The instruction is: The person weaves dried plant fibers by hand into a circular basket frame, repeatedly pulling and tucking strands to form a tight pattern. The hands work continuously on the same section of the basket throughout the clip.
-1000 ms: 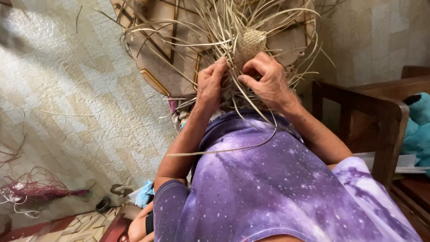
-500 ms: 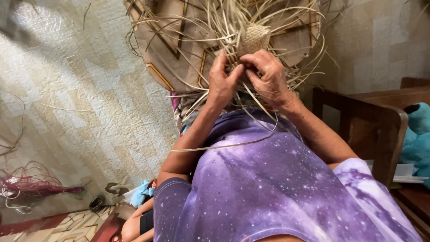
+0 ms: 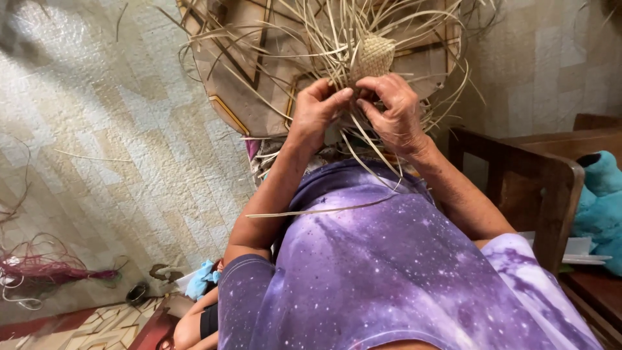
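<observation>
The small woven panel of pale straw strips [image 3: 374, 56], at twelve o'clock, shows a tan basket-weave check. Loose straw strands [image 3: 311, 39] around it are pale beige. The short-sleeved cotton shirt [image 3: 395, 272], at six o'clock, is purple, mottled with lilac clouds and white speckles. The quilted floor covering [image 3: 116, 149], at nine o'clock, is cream with beige blocks. The bundle of dyed fibre [image 3: 39, 269], at eight o'clock, is magenta. The plush toy [image 3: 599, 201], at three o'clock, is teal.

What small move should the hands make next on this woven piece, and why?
Probably tuck the strip pinched at the edge under its neighbour and pull it snug. Both the left hand and right hand meet just below the small woven patch, and many loose straw strips fan out unwoven around it.
</observation>
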